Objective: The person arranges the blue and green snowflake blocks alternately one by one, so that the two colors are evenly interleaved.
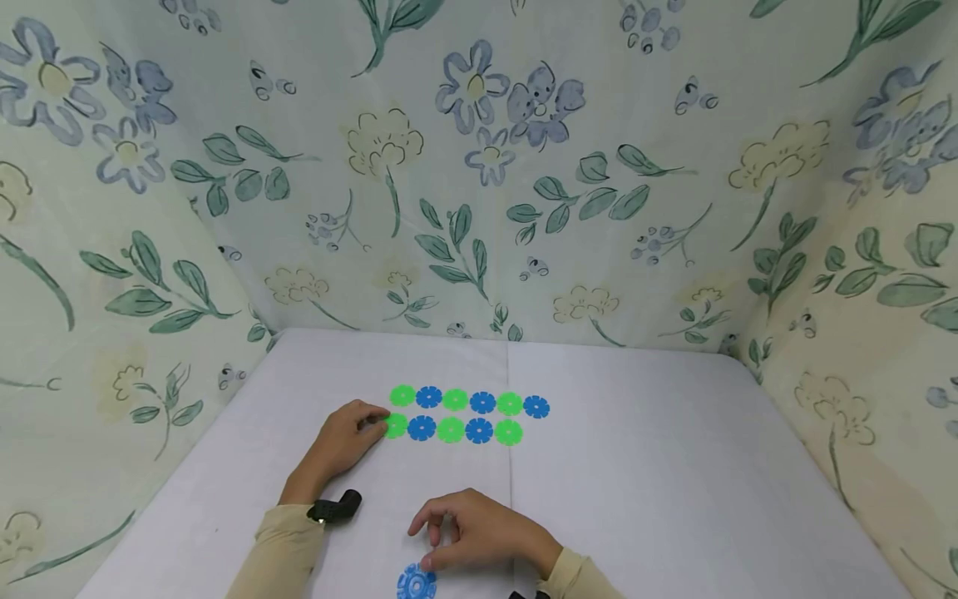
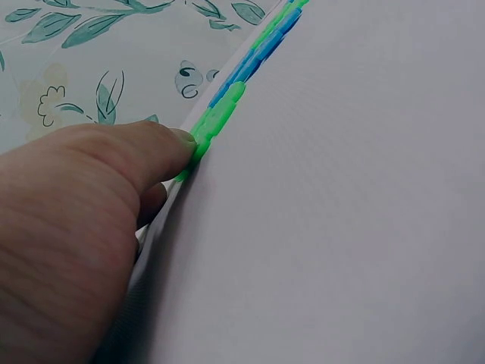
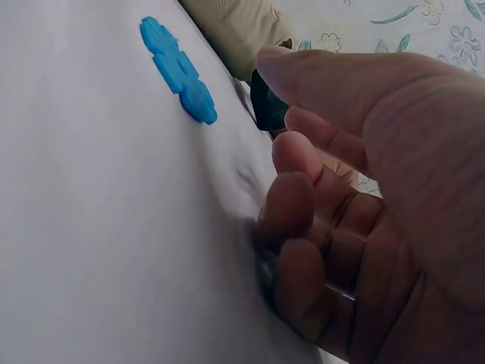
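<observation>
Two rows of flat, notched plastic discs lie on the white tabletop, green and blue by turns. In the head view my left hand (image 1: 346, 437) is at the left end of the nearer row, its fingertips touching the edge of a green disc (image 1: 396, 426). The left wrist view shows a fingertip against that green disc (image 2: 216, 121). Near the front edge, my right hand (image 1: 479, 530) hovers with loosely bent fingers and nothing in its grasp. By its thumb is a blue notched disc (image 1: 416, 582). The right wrist view shows the blue piece (image 3: 178, 72) on the cloth, apart from the fingers (image 3: 292, 205).
The farther row, ending in a blue disc (image 1: 536, 407) on the right, extends past the nearer row, which ends in a green disc (image 1: 509, 433). White cloth (image 1: 659, 466) covers the table, with a crease through it. Flowered curtains (image 1: 479, 191) enclose the back and sides.
</observation>
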Demonstrator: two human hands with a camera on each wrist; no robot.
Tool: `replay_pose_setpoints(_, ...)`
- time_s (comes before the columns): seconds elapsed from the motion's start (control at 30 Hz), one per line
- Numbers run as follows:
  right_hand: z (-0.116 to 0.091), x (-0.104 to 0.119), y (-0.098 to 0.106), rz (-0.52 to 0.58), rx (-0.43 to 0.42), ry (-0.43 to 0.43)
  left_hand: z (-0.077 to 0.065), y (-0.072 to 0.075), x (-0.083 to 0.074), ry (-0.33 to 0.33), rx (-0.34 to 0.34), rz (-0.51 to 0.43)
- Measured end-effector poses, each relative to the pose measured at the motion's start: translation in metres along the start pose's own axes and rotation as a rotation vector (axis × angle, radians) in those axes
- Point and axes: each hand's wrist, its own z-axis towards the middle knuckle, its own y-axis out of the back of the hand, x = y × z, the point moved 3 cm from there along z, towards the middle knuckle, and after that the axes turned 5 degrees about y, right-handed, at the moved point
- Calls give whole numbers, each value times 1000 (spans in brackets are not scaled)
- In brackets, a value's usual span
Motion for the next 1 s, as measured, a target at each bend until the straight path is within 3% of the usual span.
replay_pose_setpoints(0.3,-1,-6,-3,-6,6,-11,-1,0,-5,-9,-4,-7)
replay_pose_setpoints(0.63,0,-4,-7,-272,40,-6,-2,0,-2,-1,-8,-4)
replay_pose_setpoints(1.0,2,-3,-13,-445,42,51,-4,1,-4,-18,-15,1)
